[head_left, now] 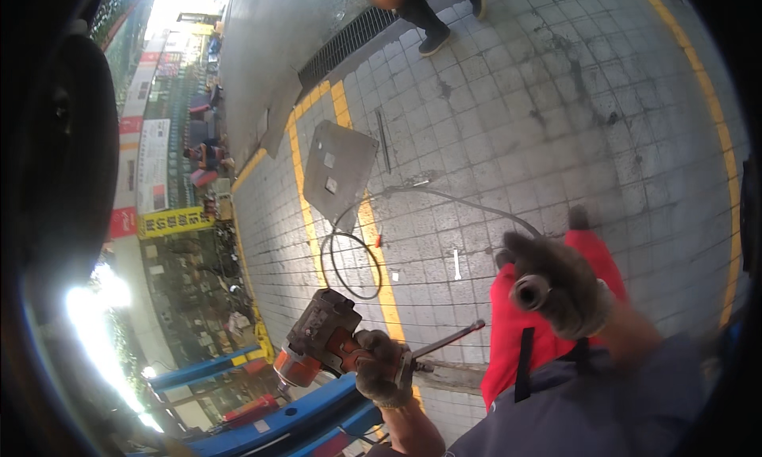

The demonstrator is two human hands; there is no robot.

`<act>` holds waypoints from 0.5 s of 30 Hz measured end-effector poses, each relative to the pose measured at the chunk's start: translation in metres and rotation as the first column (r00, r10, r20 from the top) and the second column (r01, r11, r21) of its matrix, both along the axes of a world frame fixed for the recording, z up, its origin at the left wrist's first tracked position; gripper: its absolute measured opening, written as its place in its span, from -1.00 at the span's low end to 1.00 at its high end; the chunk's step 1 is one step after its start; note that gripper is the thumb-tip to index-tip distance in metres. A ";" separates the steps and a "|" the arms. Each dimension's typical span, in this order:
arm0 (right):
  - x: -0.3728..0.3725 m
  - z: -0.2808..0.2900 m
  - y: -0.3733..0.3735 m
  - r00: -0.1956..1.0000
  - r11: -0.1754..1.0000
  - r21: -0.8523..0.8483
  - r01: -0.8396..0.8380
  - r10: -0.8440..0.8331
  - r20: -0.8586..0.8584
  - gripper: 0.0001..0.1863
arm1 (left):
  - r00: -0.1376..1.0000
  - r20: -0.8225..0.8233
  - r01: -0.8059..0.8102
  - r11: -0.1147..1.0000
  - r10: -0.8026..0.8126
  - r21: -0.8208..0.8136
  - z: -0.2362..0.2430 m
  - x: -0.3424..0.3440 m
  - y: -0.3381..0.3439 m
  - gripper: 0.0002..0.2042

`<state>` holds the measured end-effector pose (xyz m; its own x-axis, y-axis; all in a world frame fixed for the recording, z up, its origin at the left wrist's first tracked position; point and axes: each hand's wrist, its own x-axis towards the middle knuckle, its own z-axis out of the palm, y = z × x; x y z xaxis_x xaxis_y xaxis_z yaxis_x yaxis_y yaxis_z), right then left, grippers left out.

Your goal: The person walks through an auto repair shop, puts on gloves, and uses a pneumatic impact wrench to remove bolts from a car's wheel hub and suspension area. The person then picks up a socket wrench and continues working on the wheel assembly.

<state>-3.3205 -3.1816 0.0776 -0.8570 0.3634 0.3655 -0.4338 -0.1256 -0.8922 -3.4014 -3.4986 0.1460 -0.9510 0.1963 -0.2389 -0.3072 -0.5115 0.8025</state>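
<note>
My gloved left hand (382, 370) is closed around the handle of an orange and dark grey impact wrench (321, 330). The wrench's square drive end points down to the left. Beside that hand a metal bar with a knobbed end (448, 339) juts out to the right; whether the hand grips it too, I cannot tell. A short fitting (425, 367) shows at the base of the handle. My gloved right hand (567, 286) is raised over my red-clad legs (508, 338), fingers curled round a metal socket (530, 293) whose hollow end faces up.
On the tiled floor lie a looped dark hose (379, 274), a grey metal plate (337, 171), a thin bar (383, 139) and a small wrench (456, 264). A blue lift arm (309, 417) is at lower left, a dark tire (75, 155) at far left. A person (425, 16) walks at the back.
</note>
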 end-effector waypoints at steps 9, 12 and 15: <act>0.040 0.040 -0.084 0.963 0.886 0.409 -0.218 0.126 0.239 -0.42 | 0.937 -0.204 0.325 0.919 -0.282 0.223 0.052 -0.011 0.007 -0.75; 0.045 0.050 -0.099 0.955 0.857 0.456 -0.240 0.125 0.267 -0.45 | 0.893 -0.292 0.421 0.866 -0.343 0.271 0.074 -0.020 0.007 -0.66; 0.045 0.060 -0.106 0.977 0.916 0.369 -0.155 0.086 0.198 -0.46 | 0.809 -0.390 0.536 0.824 -0.440 0.181 0.093 -0.029 0.009 -0.61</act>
